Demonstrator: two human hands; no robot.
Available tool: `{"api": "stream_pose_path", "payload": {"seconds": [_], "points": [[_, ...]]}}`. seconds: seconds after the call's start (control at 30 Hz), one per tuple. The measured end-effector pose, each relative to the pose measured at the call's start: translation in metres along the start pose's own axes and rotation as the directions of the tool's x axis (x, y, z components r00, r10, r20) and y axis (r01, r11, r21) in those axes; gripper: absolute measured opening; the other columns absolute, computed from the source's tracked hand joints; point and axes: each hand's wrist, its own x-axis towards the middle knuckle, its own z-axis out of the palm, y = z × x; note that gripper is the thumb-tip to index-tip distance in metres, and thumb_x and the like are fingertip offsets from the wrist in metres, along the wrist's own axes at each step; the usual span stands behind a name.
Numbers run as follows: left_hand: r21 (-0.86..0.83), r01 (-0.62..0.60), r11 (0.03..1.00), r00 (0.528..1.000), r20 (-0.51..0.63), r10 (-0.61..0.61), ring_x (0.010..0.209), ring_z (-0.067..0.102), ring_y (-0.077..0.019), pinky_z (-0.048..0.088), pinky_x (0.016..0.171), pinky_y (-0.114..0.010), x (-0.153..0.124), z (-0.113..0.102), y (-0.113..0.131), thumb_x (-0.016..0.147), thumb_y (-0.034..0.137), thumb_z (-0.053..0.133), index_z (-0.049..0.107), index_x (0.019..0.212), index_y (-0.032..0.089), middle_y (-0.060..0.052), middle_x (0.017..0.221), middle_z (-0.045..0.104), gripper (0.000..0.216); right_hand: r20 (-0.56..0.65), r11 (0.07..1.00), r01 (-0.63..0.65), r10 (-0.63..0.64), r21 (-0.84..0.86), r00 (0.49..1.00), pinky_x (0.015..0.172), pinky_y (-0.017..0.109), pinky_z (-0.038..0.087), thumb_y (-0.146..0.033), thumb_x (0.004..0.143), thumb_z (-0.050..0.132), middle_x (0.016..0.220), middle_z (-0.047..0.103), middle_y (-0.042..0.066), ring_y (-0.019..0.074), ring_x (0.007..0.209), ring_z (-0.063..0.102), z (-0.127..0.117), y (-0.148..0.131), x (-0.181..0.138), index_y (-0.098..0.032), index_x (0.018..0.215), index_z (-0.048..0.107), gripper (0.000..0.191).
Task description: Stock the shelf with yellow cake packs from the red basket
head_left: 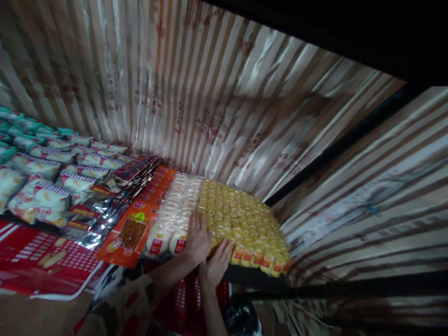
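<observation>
My left hand (198, 239) lies over the front of the snack rows, fingers stretched out, where the white-wrapped round snacks (180, 198) meet the small yellow-wrapped snacks (241, 212). My right hand (217, 263) is beside it, fingers extended and touching the front edge of the yellow-wrapped snacks. Neither hand is closed around anything. The yellow packs stand in tight rows, with red labels showing on the front ones. My palms and the packs beneath them are hidden.
An orange snack bag (135, 224) lies left of the white rows, beside overlapping dark silvery bags (105, 205). White bags (51, 200) and green bags (21, 123) fill the far left. A red basket (45, 259) is below. Striped sheeting (196, 88) hangs behind; a black post (336, 144) slants at right.
</observation>
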Motion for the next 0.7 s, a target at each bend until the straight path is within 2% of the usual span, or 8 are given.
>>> {"api": "stream_pose_path", "payload": {"seconds": [0.17, 0.27, 0.37, 0.47, 0.53, 0.6, 0.63, 0.7], "points": [[0.052, 0.027, 0.998, 0.999, -0.019, -0.027, 0.135, 0.010, -0.0311, 0.024, 0.108, -0.049, -0.001, 0.005, 0.009, 0.082, 0.021, 0.038, 0.027, 0.133, -0.003, -0.025, 0.142, 0.026, 0.057, -0.018, 1.000, 0.012, -0.013, -0.025, 1.000, 0.092, 0.058, 0.033, -0.041, 0.090, 0.023, 0.145, 0.016, 0.022, 0.0353, 0.133, 0.017, 0.001, 0.001, 0.000, -0.012, 0.143, 0.010, 0.062], [0.083, 0.015, 0.996, 1.000, -0.018, -0.013, 0.134, 0.018, -0.0319, 0.025, 0.108, -0.048, -0.002, -0.008, 0.012, 0.082, 0.025, 0.041, 0.034, 0.131, 0.000, -0.022, 0.139, 0.034, 0.055, -0.033, 0.999, 0.024, -0.026, -0.037, 0.999, 0.092, 0.058, 0.034, -0.047, 0.090, 0.024, 0.145, 0.017, 0.023, 0.0360, 0.132, 0.019, 0.001, 0.000, 0.001, -0.010, 0.143, 0.009, 0.067], [0.096, -0.021, 0.995, 0.996, -0.083, 0.029, 0.128, 0.032, -0.0298, 0.026, 0.107, -0.047, 0.003, -0.030, 0.004, 0.085, 0.029, 0.039, 0.045, 0.127, 0.010, -0.016, 0.133, 0.044, 0.046, -0.039, 0.999, 0.017, -0.018, -0.035, 0.999, 0.092, 0.058, 0.033, -0.056, 0.087, 0.029, 0.144, 0.019, 0.025, 0.0376, 0.131, 0.021, 0.001, 0.000, 0.002, -0.007, 0.142, 0.012, 0.076], [0.048, -0.029, 0.998, 0.982, -0.183, 0.037, 0.125, 0.038, -0.0241, 0.028, 0.107, -0.044, 0.020, -0.053, -0.028, 0.089, 0.029, 0.031, 0.048, 0.124, 0.016, -0.011, 0.130, 0.049, 0.041, -0.043, 0.999, 0.018, -0.020, -0.029, 0.999, 0.093, 0.057, 0.033, -0.060, 0.084, 0.033, 0.143, 0.020, 0.025, 0.0384, 0.130, 0.022, 0.001, -0.001, 0.004, -0.007, 0.142, 0.016, 0.080], [-0.033, 0.021, 0.999, 0.977, -0.211, -0.027, 0.126, 0.036, -0.0210, 0.027, 0.108, -0.041, 0.038, -0.067, -0.058, 0.090, 0.028, 0.027, 0.050, 0.122, 0.015, -0.009, 0.130, 0.050, 0.041, -0.051, 0.999, 0.034, -0.036, -0.035, 0.998, 0.093, 0.057, 0.033, -0.062, 0.083, 0.034, 0.144, 0.020, 0.024, 0.0387, 0.130, 0.023, 0.001, -0.001, 0.005, -0.007, 0.142, 0.016, 0.083], [-0.154, 0.127, 0.980, 0.970, -0.186, -0.155, 0.126, 0.038, -0.0188, 0.026, 0.109, -0.040, 0.054, -0.079, -0.089, 0.091, 0.030, 0.024, 0.050, 0.122, 0.018, -0.007, 0.127, 0.053, 0.042, -0.066, 0.998, 0.043, -0.047, -0.053, 0.997, 0.094, 0.057, 0.033, -0.062, 0.083, 0.032, 0.144, 0.020, 0.024, 0.0388, 0.130, 0.022, 0.002, -0.002, 0.006, -0.007, 0.142, 0.015, 0.083], [-0.219, 0.152, 0.964, 0.972, -0.142, -0.186, 0.123, 0.042, -0.0171, 0.030, 0.107, -0.037, 0.061, -0.083, -0.102, 0.092, 0.031, 0.021, 0.052, 0.120, 0.019, -0.007, 0.122, 0.056, 0.043, -0.073, 0.997, 0.047, -0.051, -0.063, 0.996, 0.094, 0.057, 0.033, -0.062, 0.083, 0.031, 0.144, 0.020, 0.024, 0.0389, 0.131, 0.022, 0.002, -0.002, 0.007, -0.007, 0.142, 0.015, 0.082], [-0.265, 0.139, 0.954, 0.980, -0.102, -0.170, 0.117, 0.048, -0.0150, 0.037, 0.101, -0.030, 0.070, -0.090, -0.119, 0.093, 0.036, 0.018, 0.054, 0.118, 0.021, -0.006, 0.116, 0.061, 0.046, -0.080, 0.995, 0.056, -0.062, -0.080, 0.995, 0.094, 0.057, 0.033, -0.061, 0.084, 0.031, 0.144, 0.018, 0.023, 0.0390, 0.131, 0.021, 0.002, -0.003, 0.007, -0.007, 0.142, 0.015, 0.081]]}}
